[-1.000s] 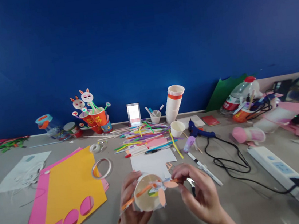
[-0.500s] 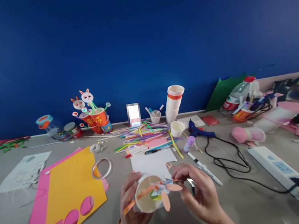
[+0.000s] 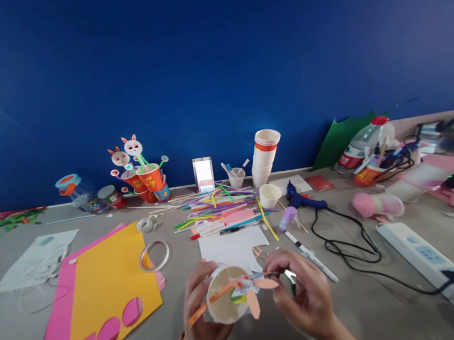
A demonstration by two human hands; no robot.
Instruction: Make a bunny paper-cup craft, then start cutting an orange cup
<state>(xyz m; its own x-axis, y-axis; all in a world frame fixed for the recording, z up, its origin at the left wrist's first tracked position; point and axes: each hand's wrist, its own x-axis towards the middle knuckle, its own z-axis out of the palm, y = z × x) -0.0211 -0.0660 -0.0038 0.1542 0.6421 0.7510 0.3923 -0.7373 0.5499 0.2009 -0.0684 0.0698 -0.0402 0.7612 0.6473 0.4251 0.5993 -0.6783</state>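
My left hand (image 3: pixel 201 307) is wrapped around a white paper cup (image 3: pixel 226 318), tilted so that its mouth faces me. Across the mouth runs an orange strip (image 3: pixel 198 314), probably a pipe cleaner. At the cup's right side is a pale paper piece with two peach ear-shaped cutouts (image 3: pixel 253 305) sticking out. My right hand (image 3: pixel 304 291) is closed beside these ears, thumb and fingertips pinched together at a thin dark and orange end; what exactly they grip is too small to tell. Part of a pair of scissors (image 3: pixel 290 277) shows behind my right hand.
Yellow card (image 3: pixel 112 285) and a tape roll (image 3: pixel 154 256) lie left. Colourful pipe cleaners and pens (image 3: pixel 215 210) spread ahead, near stacked cups (image 3: pixel 265 156) and rabbit cup figures (image 3: pixel 148 177). Rightward are a blue glue gun (image 3: pixel 304 199), its cord and a power strip (image 3: pixel 424 253).
Both hands and the cup have shifted very slightly to the right in view. The grips look the same.
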